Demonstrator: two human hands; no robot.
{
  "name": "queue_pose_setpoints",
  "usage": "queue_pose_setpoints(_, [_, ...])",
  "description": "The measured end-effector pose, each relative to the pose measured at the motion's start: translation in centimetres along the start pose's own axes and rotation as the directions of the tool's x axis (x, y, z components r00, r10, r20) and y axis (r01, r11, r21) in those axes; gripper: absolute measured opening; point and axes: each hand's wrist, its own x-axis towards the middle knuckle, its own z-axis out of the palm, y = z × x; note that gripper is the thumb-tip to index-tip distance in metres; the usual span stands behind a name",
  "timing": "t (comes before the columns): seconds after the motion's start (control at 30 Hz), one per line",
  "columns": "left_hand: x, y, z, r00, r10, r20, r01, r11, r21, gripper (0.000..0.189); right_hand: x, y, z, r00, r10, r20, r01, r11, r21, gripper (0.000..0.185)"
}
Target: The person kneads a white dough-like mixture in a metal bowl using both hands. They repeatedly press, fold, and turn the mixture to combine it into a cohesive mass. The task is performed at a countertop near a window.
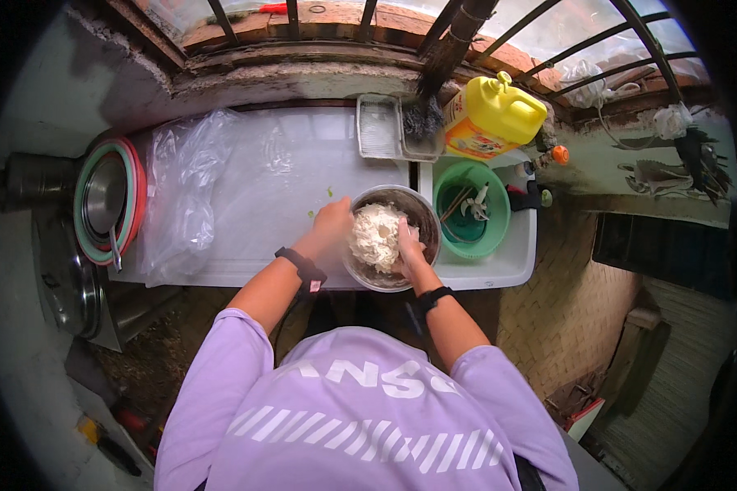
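A round metal bowl [428, 212] sits at the front edge of the white counter, beside the sink. Inside it lies a lumpy mass of pale dough [374, 236] with a small hollow in its surface. My left hand [333, 224], slightly blurred, grips the bowl's left rim. Down in the bowl, my right hand [410, 245] grasps the dough's right side, its thumb uppermost and its other fingers partly hidden. Pale residue coats part of the bowl's inner wall.
Right of the bowl, a green basin [502, 212] holding utensils stands in the white sink [522, 255]. A yellow jug [497, 116] and a clear tray [378, 126] are behind. Clear plastic sheeting [187, 202] and stacked basins [138, 184] lie left. Window bars [292, 21] run along the back.
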Motion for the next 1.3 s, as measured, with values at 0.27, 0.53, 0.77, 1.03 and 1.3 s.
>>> queue_pose_setpoints(0.27, [-5.2,0.1,2.2,0.918,-0.275,0.286,0.394,0.727,-0.563,0.036,-5.8,-5.5,0.7,0.731,-0.613,0.301,0.667,0.548,-0.505,0.051])
queue_pose_setpoints(0.53, [-6.9,1.9,1.3,0.872,-0.393,0.292,0.486,0.621,-0.616,0.035,-9.7,-3.6,3.1,0.706,-0.561,0.432,0.556,0.062,-0.829,0.031])
queue_pose_setpoints(0.77, [-7.4,1.4,1.0,0.896,-0.318,0.308,0.443,0.665,-0.602,0.035,-4.4,-5.2,5.3,0.633,-0.619,0.464,0.561,-0.046,-0.826,0.015])
queue_pose_setpoints(1.03, [-7.7,0.9,2.5,0.843,-0.373,0.386,0.535,0.526,-0.66,0.033,0.1,-6.9,5.6,0.717,-0.491,0.494,0.562,-0.012,-0.827,0.035])
queue_pose_setpoints(1.3, [-3.0,-0.9,0.2,0.991,-0.074,-0.112,0.069,0.996,-0.054,0.042,-0.4,-8.2,-1.7,0.971,-0.216,0.098,0.221,0.679,-0.7,0.059])
